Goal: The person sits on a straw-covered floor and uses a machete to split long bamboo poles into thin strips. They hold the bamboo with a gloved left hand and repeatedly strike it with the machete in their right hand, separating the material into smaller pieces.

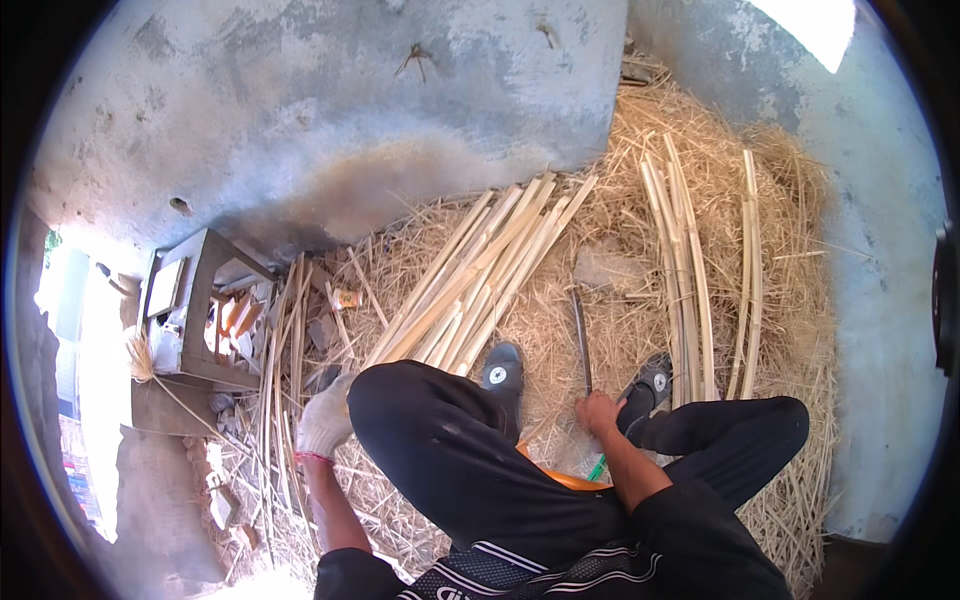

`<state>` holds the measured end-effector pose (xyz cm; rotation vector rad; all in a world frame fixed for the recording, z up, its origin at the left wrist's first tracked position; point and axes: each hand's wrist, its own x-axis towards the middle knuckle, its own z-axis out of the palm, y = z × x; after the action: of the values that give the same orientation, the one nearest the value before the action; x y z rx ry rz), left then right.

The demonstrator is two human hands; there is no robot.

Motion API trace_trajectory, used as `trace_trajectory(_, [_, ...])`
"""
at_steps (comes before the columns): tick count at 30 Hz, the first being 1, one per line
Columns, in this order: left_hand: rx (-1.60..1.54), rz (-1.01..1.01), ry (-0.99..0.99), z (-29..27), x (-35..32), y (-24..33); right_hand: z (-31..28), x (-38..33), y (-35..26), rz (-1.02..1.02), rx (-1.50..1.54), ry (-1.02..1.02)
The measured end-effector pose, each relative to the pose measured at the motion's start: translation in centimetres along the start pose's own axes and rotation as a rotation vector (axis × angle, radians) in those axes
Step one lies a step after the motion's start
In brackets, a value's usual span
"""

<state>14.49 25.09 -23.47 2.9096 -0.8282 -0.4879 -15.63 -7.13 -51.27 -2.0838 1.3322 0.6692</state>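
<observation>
my gloved left hand grip closed on thin bamboo strips lower left, my bare right hand grip pinching long dark blade center frame, straw floor

A long dark blade points away over straw, handle gripped.

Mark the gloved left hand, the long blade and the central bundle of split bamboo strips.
left hand [325, 425], head view, back of the glove
long blade [581, 340], head view, mid-blade
bamboo strips [480, 275], head view, bundle's middle
</observation>
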Motion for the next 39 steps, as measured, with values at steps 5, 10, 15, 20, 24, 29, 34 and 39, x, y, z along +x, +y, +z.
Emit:
trace_trajectory(5, [0.251,-0.281,-0.108,-9.9,-2.4,4.2,-1.7,0.0,0.6,0.048,0.279,0.181])
trace_trajectory(10, [0.067,0.089,0.39,-14.2,-5.9,3.4,-2.8,2.4,2.4,-0.15,0.532,0.242])
trace_trajectory(15, [0.193,0.217,0.2,-18.1,-7.2,9.2,-9.3,1.0,3.7,-0.082,0.743,-0.247])
trace_trajectory(20, [0.026,-0.06,-0.02,-22.8,-8.3,14.2,-14.5,-3.5,3.1,-0.072,1.176,-0.21])
trace_trajectory(24, [-0.284,0.043,-0.01,-14.5,-4.7,7.9,-12.6,-3.4,7.6,-0.035,1.28,-0.175])
trace_trajectory(29, [-0.225,-0.254,-0.139,13.7,-3.5,-6.4,-8.8,-4.9,6.3,-0.02,1.257,-0.241])
trace_trajectory(34, [-0.226,-0.313,-0.457,31.9,-6.3,-8.6,-8.2,-3.7,6.8,0.009,1.145,-0.146])
trace_trajectory(39, [-0.126,-0.624,-0.221,33.4,-7.7,-0.1,-8.3,-4.3,8.6,0.099,1.043,-0.12])
